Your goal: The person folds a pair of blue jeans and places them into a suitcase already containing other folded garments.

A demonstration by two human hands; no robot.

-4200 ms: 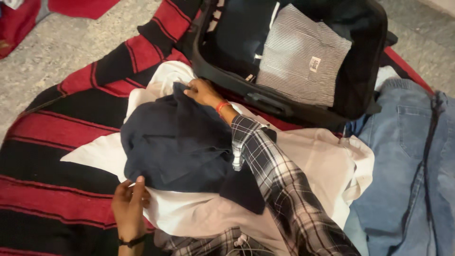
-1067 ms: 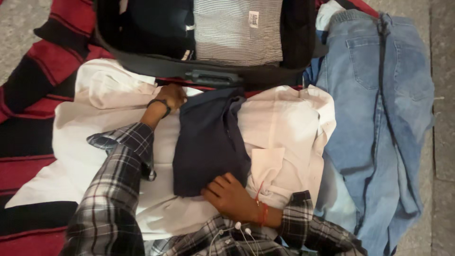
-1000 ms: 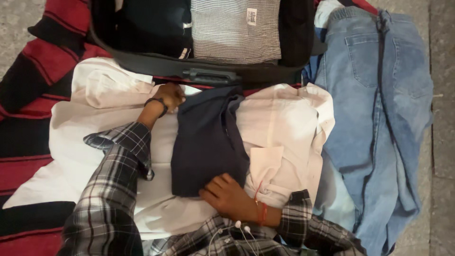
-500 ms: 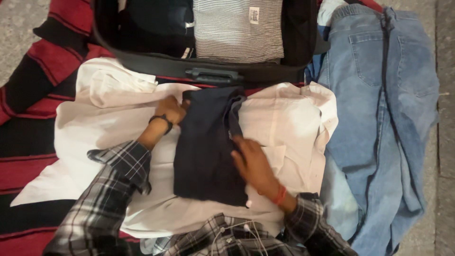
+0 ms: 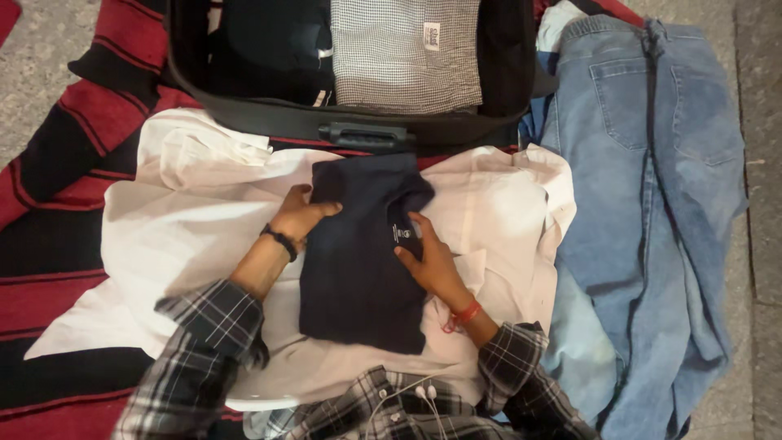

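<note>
Since half a second ago, the right hand (image 5: 434,265) has been slid to the right edge of the folded navy shirt (image 5: 358,244), mid-frame on a white garment (image 5: 179,228). Left hand (image 5: 300,218) rests flat, nothing gripped. Soft, light cloth; best lifted by both side edges.

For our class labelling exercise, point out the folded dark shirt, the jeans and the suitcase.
folded dark shirt (image 5: 352,277): head view, middle of its front, between the hands.
jeans (image 5: 652,163): head view, upper leg below the back pockets.
suitcase (image 5: 269,121): head view, its black near rim.
</note>
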